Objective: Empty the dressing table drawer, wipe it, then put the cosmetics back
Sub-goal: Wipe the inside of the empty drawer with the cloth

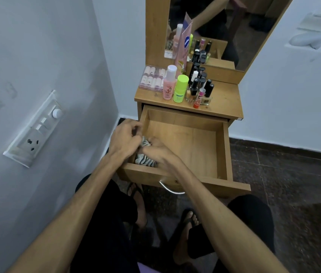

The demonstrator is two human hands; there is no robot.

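Both hands are working at the left of the open drawer (pixel 185 138): right hand (pixel 158 151) and left hand (pixel 125 138), grips clenched, are grasping the striped cloth (pixel 144 159).

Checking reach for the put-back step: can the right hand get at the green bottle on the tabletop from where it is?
Probably yes: the right hand is low in the drawer on the cloth; the green bottle stands at the front, nothing between.
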